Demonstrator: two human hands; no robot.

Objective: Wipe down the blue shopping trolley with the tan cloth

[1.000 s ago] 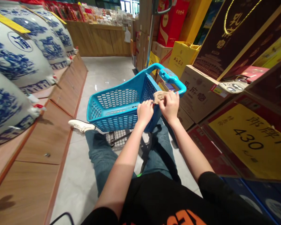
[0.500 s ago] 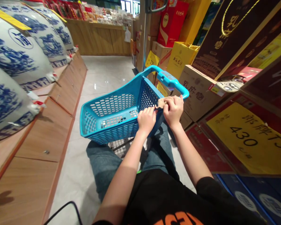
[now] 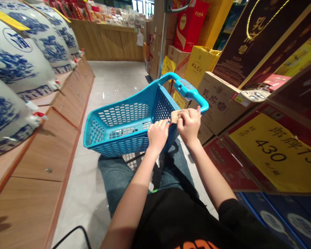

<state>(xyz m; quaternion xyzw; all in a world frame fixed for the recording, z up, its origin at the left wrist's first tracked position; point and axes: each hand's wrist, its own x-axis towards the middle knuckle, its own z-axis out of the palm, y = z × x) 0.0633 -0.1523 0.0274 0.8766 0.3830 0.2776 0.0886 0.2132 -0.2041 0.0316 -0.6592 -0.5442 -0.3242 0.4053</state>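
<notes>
A blue plastic shopping cart (image 3: 119, 129) stands in front of me, its basket pointing left and its handle toward the upper right. My left hand (image 3: 157, 135) is closed over the near rim of the basket. Beside it, my right hand (image 3: 189, 125) is closed on a tan cloth (image 3: 175, 117), which lies against the rim near the handle end. Part of the cloth is hidden under my fingers. Through the mesh, the basket's inside shows no goods.
Large blue-and-white jars (image 3: 12, 58) line a wooden cabinet (image 3: 41, 166) on the left. To the right are stacked cartons (image 3: 215, 100), a yellow bag (image 3: 199, 65) and a yellow price sign (image 3: 272, 152). A wooden counter (image 3: 106, 41) with packaged goods stands at the back.
My right hand and the cloth have slid slightly left and down along the rim. My left hand has shifted a little left, and the basket's far end sits slightly further left.
</notes>
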